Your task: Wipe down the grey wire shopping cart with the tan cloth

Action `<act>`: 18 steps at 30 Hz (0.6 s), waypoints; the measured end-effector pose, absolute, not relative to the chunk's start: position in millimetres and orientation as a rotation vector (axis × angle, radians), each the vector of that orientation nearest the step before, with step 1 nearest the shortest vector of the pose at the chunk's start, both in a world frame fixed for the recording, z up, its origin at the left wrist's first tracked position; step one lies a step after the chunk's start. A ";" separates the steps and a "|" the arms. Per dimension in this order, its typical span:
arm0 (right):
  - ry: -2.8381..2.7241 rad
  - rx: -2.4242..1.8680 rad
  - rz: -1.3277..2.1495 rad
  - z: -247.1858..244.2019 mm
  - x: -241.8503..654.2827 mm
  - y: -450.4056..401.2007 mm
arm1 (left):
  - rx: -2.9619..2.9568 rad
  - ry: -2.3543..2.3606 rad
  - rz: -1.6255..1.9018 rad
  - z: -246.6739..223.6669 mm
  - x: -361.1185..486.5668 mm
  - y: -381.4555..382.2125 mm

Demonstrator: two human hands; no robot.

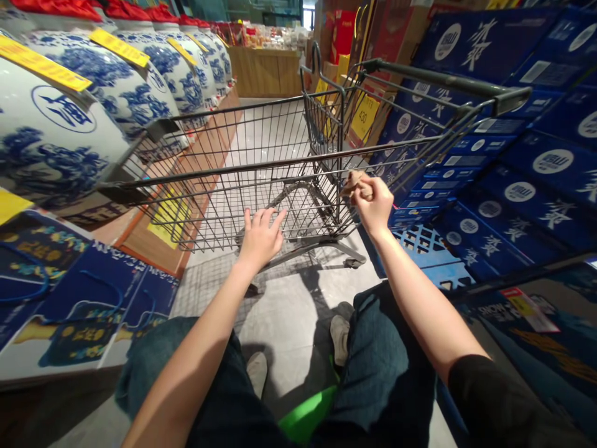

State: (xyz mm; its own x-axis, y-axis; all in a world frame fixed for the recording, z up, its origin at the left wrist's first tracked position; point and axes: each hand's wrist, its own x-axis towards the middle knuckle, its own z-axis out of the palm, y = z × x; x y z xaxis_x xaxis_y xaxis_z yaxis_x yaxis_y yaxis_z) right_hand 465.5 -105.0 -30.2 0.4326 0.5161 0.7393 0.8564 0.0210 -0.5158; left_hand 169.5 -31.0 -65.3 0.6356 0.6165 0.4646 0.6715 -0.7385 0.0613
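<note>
One left hand (261, 239) open, one right hand (372, 204) fisted, at cart's rim (209, 170)

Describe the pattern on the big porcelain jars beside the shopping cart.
The nearest porcelain jar is white with blue painted motifs, best seen in the head view.

a dark wire shopping cart (224, 186) stands upright, and a small crumpled tan scrap (355, 185) sits just beside its top rail (233, 168).

I see grey tile floor (289, 323), blue-and-white porcelain jars (60, 137) left, stacked navy cartons (527, 205) right; wooden counter (265, 71) far ahead
</note>
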 end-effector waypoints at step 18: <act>-1.480 -1.790 -0.082 -37.7 450.5 -98.9 | -2.735 -1.119 -0.747 -66.6 168.0 -26.3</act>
State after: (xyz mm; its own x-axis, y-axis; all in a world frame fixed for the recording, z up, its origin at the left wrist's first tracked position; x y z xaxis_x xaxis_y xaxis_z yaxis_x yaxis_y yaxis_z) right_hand 450.5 -98.9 -37.7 0.3149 0.8000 0.5107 0.8518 -0.0008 -0.5239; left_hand 168.0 -26.3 -66.6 0.6113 0.6344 0.4732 0.6804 -0.7266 0.0953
